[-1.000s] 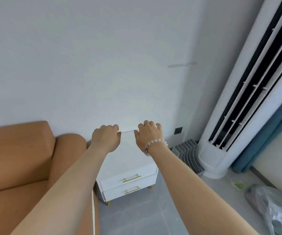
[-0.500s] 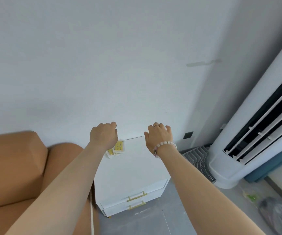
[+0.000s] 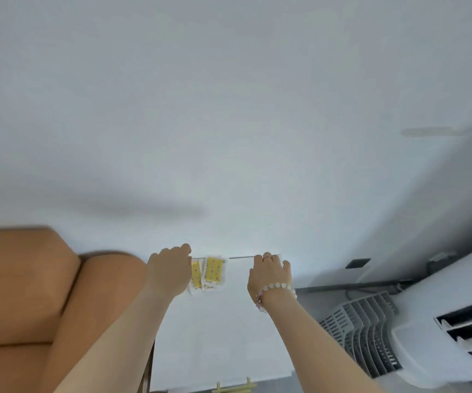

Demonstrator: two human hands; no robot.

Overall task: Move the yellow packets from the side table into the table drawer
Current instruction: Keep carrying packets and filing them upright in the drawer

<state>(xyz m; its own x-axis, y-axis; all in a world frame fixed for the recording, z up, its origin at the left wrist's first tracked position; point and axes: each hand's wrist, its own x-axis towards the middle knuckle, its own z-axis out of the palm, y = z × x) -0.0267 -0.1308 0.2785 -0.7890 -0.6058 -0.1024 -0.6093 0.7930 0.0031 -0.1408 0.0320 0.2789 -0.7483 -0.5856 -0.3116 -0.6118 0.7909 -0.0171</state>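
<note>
Yellow packets point(image 3: 210, 272) on a white table point(image 3: 215, 336)
Left hand point(image 3: 169, 270) curled beside them (grip unclear); right hand point(image 3: 270, 275), to their right, loosely curled, empty.

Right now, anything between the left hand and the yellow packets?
Nothing visible. The left hand is right beside the yellow packets on the white side table, overlapping the leftmost one's edge.

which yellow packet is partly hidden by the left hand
The leftmost packet, its edge tucked behind the left hand; the other packet beside it shows fully.
</note>
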